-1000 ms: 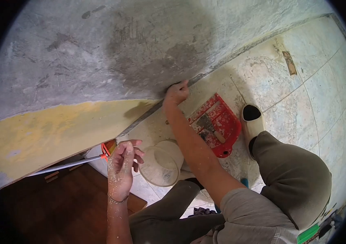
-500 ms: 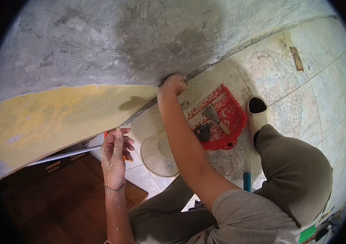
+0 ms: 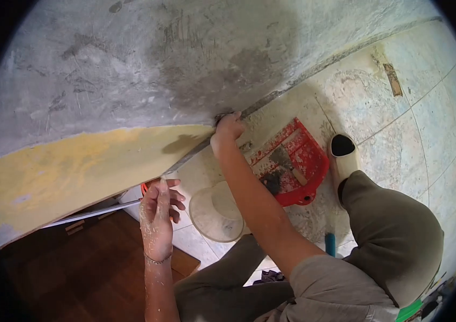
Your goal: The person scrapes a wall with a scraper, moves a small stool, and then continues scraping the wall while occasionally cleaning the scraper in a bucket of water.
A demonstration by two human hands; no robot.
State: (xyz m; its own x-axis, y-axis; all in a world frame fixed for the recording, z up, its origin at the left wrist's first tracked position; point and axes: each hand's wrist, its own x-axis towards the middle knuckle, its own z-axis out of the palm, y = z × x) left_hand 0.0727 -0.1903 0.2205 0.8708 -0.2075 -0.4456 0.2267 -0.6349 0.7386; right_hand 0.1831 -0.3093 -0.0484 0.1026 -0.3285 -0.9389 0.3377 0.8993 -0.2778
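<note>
My right hand (image 3: 230, 126) reaches across to the foot of the wall (image 3: 131, 70). Its fingers are closed at the wall's lower edge, around or against a dark thing mostly hidden by the hand. Specked with white flakes, my left hand (image 3: 158, 214) is held up beside the yellow part of the wall (image 3: 104, 153), fingers apart and nothing in them. Below my right hand lies a red dustpan (image 3: 319, 161), crusted with debris. In it are a scraper (image 3: 296, 175) with a pale handle and a dark grey lump (image 3: 272, 183).
A pale round lid or tub (image 3: 206, 217) stands left of my right forearm. Brown wooden boarding (image 3: 88, 263) is at lower left. A light shoe (image 3: 344, 158) rests on the tiled floor (image 3: 388, 145) right of the dustpan. A blue-green handle (image 3: 330, 244) shows near my knee.
The view has shifted, so wall, dustpan and floor appear slightly lower. My right hand stays at the wall's foot with a slightly changed wrist angle. My left hand remains raised and empty.
</note>
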